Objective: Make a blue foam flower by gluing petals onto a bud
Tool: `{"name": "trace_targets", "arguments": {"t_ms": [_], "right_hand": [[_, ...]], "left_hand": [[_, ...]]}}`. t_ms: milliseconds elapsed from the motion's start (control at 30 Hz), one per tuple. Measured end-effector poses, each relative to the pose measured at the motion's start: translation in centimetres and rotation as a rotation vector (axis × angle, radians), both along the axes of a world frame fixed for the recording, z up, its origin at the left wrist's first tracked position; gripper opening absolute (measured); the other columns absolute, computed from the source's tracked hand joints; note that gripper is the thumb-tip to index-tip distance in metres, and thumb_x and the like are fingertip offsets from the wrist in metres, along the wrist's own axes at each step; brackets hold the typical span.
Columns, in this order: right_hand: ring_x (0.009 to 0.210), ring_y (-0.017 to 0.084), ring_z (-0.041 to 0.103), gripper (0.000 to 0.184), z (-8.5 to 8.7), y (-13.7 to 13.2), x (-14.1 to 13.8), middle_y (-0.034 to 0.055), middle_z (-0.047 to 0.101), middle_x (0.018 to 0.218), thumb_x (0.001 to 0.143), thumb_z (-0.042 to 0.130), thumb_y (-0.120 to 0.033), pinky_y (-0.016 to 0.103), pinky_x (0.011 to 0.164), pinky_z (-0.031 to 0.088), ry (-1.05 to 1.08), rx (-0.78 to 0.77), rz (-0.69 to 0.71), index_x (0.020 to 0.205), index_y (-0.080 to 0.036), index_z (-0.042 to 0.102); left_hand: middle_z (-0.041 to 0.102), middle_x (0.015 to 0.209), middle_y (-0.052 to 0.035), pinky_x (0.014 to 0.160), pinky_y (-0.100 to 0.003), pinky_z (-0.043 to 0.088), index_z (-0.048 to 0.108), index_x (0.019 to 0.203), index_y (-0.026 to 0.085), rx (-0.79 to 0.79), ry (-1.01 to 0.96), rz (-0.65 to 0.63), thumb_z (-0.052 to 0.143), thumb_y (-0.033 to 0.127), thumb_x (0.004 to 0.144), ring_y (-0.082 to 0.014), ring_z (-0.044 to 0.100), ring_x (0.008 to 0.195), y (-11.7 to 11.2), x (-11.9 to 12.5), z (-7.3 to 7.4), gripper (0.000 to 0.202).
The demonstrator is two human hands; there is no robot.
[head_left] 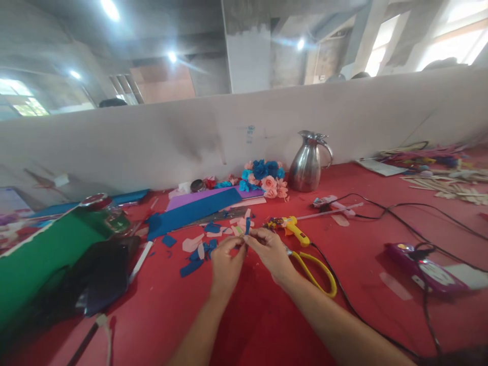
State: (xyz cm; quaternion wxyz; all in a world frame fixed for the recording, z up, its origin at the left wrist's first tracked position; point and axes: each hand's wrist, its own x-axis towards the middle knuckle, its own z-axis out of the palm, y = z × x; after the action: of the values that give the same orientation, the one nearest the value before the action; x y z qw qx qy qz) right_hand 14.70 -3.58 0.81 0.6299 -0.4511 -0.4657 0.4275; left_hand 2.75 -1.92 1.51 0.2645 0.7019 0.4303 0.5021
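Note:
My left hand [225,262] and my right hand [271,254] meet over the red table, fingertips pinched together. Between them a small strip of blue crepe paper [247,224] sticks up; its lower end is hidden by my fingers. Cut blue paper pieces [194,265] and pink paper pieces [192,244] lie scattered left of my hands. Just beyond my right hand rests a yellow glue gun [297,231]. Scissors with yellow handles [318,277] lie beside my right wrist, partly covered by it.
Behind are a blue paper sheet [194,212], a bunch of blue and pink paper flowers [269,178] and a steel jug [307,165]. A purple power strip [423,269] with black cables lies right. A green board [49,269] and black bag [102,274] stand left.

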Motion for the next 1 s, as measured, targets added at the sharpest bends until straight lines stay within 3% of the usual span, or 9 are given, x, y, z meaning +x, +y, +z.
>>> {"name": "trace_targets", "arguments": {"t_ms": [167, 267, 367, 567, 867, 1000], "right_hand": [[0.068, 0.016, 0.052, 0.017, 0.0, 0.1, 0.4, 0.0006, 0.057, 0.071, 0.083, 0.051, -0.032, 0.026, 0.063, 0.041, -0.147, 0.041, -0.043, 0.074, -0.019, 0.059], [0.072, 0.017, 0.053, 0.017, -0.1, 0.2, 0.4, 0.0015, 0.057, 0.072, 0.084, 0.047, -0.026, 0.027, 0.067, 0.042, -0.263, 0.110, -0.106, 0.070, -0.020, 0.055], [0.074, 0.018, 0.054, 0.016, -0.3, 0.1, 0.2, 0.0038, 0.059, 0.077, 0.083, 0.047, -0.019, 0.029, 0.069, 0.044, -0.387, 0.199, -0.145, 0.070, -0.020, 0.056], [0.084, 0.021, 0.056, 0.020, -0.1, -0.9, -0.1, 0.0078, 0.063, 0.087, 0.080, 0.048, -0.005, 0.032, 0.076, 0.045, -0.620, 0.300, -0.169, 0.083, -0.018, 0.062], [0.081, 0.021, 0.057, 0.015, 0.3, -1.0, -0.1, 0.0062, 0.063, 0.083, 0.082, 0.052, -0.008, 0.031, 0.074, 0.045, -0.600, 0.314, -0.191, 0.079, -0.019, 0.062], [0.080, 0.020, 0.057, 0.017, 0.4, -1.1, 0.0, 0.0056, 0.063, 0.081, 0.080, 0.052, -0.007, 0.030, 0.072, 0.044, -0.584, 0.325, -0.202, 0.076, -0.019, 0.062]], "left_hand": [[0.073, 0.078, -0.0046, 0.074, -0.030, 0.048, 0.075, 0.077, 0.020, -0.199, -0.092, -0.128, 0.064, 0.029, 0.076, -0.0186, 0.064, 0.075, 0.5, -0.7, 0.4, 0.015], [0.073, 0.090, -0.0068, 0.084, -0.033, 0.047, 0.075, 0.087, 0.020, -0.307, -0.246, -0.107, 0.067, 0.031, 0.074, -0.0214, 0.064, 0.089, 0.8, -1.0, 0.4, 0.019], [0.072, 0.097, -0.0069, 0.086, -0.034, 0.046, 0.075, 0.089, 0.021, -0.331, -0.313, -0.137, 0.072, 0.029, 0.069, -0.0217, 0.062, 0.092, 0.9, -1.0, 0.4, 0.022], [0.068, 0.090, -0.0048, 0.082, -0.032, 0.046, 0.076, 0.087, 0.021, -0.343, -0.319, -0.228, 0.074, 0.026, 0.067, -0.0195, 0.059, 0.088, 0.4, -0.6, 0.9, 0.021], [0.068, 0.080, -0.0044, 0.078, -0.031, 0.046, 0.076, 0.074, 0.018, -0.418, -0.440, -0.252, 0.076, 0.024, 0.063, -0.0187, 0.059, 0.081, 0.4, -0.8, 0.9, 0.012], [0.069, 0.083, -0.0052, 0.083, -0.032, 0.047, 0.076, 0.072, 0.019, -0.425, -0.478, -0.302, 0.077, 0.023, 0.063, -0.0197, 0.060, 0.086, 0.4, -0.9, 0.9, 0.009]]}}
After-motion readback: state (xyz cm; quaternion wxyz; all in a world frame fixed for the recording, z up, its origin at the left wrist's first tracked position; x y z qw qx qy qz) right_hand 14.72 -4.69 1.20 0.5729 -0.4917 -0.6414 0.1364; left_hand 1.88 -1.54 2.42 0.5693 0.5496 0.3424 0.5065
